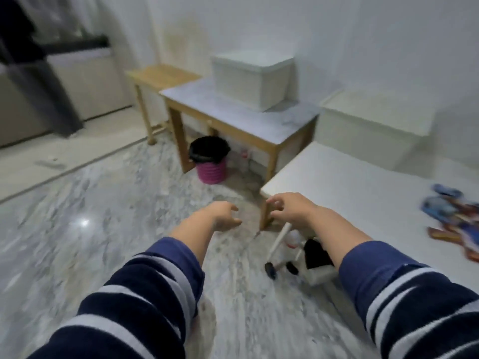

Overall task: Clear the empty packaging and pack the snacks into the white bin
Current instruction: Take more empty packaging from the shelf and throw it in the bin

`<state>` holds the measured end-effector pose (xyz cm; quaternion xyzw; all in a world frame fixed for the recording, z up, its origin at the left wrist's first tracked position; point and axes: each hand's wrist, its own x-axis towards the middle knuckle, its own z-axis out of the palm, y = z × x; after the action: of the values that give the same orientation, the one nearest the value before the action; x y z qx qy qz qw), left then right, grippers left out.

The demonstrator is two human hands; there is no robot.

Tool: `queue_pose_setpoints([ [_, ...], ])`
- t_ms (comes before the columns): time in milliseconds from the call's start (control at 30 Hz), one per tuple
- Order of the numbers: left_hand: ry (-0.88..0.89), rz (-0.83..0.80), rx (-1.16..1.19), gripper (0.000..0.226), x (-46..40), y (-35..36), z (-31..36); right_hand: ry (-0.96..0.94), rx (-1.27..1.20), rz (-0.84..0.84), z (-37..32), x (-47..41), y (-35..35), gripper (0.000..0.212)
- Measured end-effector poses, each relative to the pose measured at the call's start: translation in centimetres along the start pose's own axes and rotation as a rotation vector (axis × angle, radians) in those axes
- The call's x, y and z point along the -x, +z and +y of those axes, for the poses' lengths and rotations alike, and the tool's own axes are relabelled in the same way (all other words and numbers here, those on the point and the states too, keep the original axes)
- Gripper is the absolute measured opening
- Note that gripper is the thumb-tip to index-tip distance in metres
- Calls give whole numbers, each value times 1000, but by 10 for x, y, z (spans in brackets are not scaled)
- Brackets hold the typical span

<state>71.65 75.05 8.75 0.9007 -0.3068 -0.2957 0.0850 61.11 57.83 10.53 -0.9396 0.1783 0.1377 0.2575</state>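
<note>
The white bin stands with its lid on, upon a marble-topped wooden table against the far wall. Blue and orange snack packets lie in a blurred heap at the right edge of a white table. Both my arms reach forward over the floor. My left hand is held out with loosely curled fingers and holds nothing. My right hand hovers near the white table's near-left corner, fingers relaxed and empty. Both hands are far from the packets and the bin.
A pink waste basket with a black liner sits on the floor beside the marble table's leg. A small wooden stool stands left of it. A white stand with black wheels is under the white table. A low white cabinet is at right.
</note>
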Motion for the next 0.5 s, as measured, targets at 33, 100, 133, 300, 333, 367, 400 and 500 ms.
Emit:
queue_pose_setpoints([
  [33,51,9,-38,55,-2,-1,27,36,-19,33,20,17,-13,44],
  [100,140,20,-89,53,-6,2,83,119,-52,88,63,54,-36,44],
  [133,178,21,-105,53,-8,6,110,159,-61,113,85,73,-46,44],
  [300,346,1,-208,52,-9,50,258,334,-63,202,198,179,-87,45],
  [333,387,0,-218,51,-6,61,289,369,-62,215,221,202,-94,45],
  [367,424,-4,-228,51,-4,72,321,396,-62,228,243,224,-101,46],
  [400,465,-9,-234,51,1,83,353,425,-64,237,265,247,-107,47],
  [500,578,-46,-252,47,15,115,438,511,-53,277,320,307,-122,47],
])
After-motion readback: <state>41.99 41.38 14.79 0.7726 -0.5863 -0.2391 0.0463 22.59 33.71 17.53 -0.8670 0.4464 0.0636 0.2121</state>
